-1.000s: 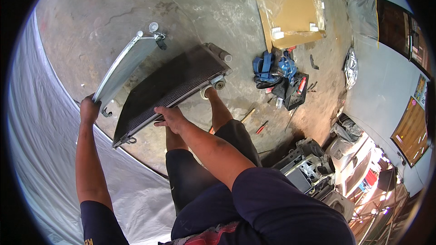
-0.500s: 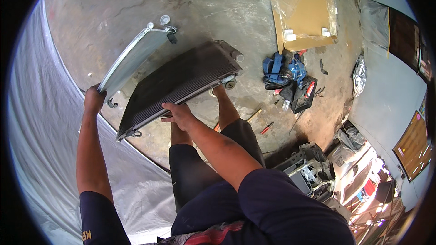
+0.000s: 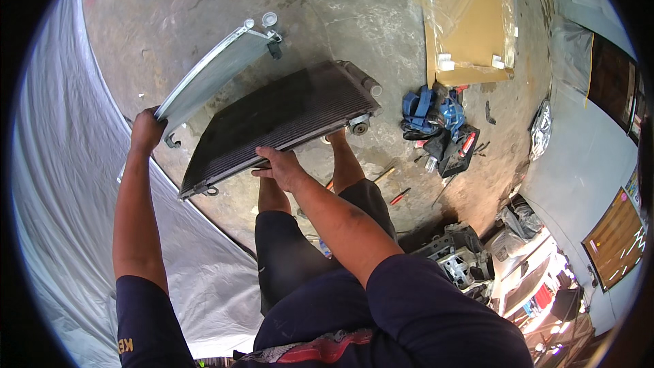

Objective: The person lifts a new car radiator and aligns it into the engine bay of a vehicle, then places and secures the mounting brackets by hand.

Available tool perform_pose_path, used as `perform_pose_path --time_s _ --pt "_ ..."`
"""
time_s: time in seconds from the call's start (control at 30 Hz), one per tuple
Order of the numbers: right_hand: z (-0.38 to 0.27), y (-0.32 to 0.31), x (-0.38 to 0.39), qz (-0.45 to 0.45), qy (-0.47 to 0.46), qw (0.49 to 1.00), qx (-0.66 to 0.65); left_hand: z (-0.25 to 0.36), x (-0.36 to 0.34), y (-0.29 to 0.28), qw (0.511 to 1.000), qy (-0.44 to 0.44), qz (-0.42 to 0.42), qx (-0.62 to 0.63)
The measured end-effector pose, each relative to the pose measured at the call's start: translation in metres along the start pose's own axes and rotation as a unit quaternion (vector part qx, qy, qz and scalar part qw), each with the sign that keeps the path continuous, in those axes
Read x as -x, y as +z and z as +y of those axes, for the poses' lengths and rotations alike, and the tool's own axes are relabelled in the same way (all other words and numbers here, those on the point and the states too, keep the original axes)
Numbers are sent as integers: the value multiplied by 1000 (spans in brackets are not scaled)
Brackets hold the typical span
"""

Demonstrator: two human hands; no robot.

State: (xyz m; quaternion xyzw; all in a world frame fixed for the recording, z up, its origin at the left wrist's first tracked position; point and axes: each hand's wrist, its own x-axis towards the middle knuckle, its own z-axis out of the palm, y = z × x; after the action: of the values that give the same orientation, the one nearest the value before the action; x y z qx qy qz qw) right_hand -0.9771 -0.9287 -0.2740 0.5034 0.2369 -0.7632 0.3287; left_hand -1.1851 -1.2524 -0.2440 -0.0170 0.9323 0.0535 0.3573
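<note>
My left hand is closed on the near end of a silver radiator, a thin finned panel held tilted on edge. Round fittings and a dark bracket sit at its far end. My right hand grips the lower edge of a dark, dusty radiator, thumb on top and fingers partly hidden beneath. This darker panel slants in front of my legs, with a cylindrical tube and a round fitting at its right end. The two radiators are side by side, with a gap showing between them.
A silver-grey sheet covers the left side. On the concrete floor lie a red-handled tool, a blue-and-black bag and flattened cardboard with clear plastic. Car parts stand at lower right, near a pale wall.
Both radiators have shifted slightly right in view, the silver one also a little farther away. The dark one's left end has risen slightly. My grip on both stays, and the whole view has turned slightly.
</note>
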Motion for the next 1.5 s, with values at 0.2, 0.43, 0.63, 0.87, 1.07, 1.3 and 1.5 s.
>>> perform_pose_path --time_s 0.2,0.43,0.63,0.87,1.07,1.3,1.5 --pt "0 2 -1 -7 9 1000 -3 -7 -3 0 1000 -3 -2 -1" --pt "1 0 3 -14 -1 1000 -14 -7 -7 -4 1000 1 -3 9" --pt "-1 4 2 1 6 1000 -16 -6 -5 -6 1000 5 -3 6" --pt "-1 3 2 -6 5 1000 -14 -4 -6 -6 1000 -2 -4 -1" --pt "3 2 0 -1 7 1000 -14 -8 -10 -8 1000 7 -6 -14" --pt "2 -1 2 -10 5 1000 -14 -10 -13 -9 1000 3 -4 -8" --pt "-1 1 5 -5 3 1000 -10 -9 -13 -6 1000 -4 -7 3"
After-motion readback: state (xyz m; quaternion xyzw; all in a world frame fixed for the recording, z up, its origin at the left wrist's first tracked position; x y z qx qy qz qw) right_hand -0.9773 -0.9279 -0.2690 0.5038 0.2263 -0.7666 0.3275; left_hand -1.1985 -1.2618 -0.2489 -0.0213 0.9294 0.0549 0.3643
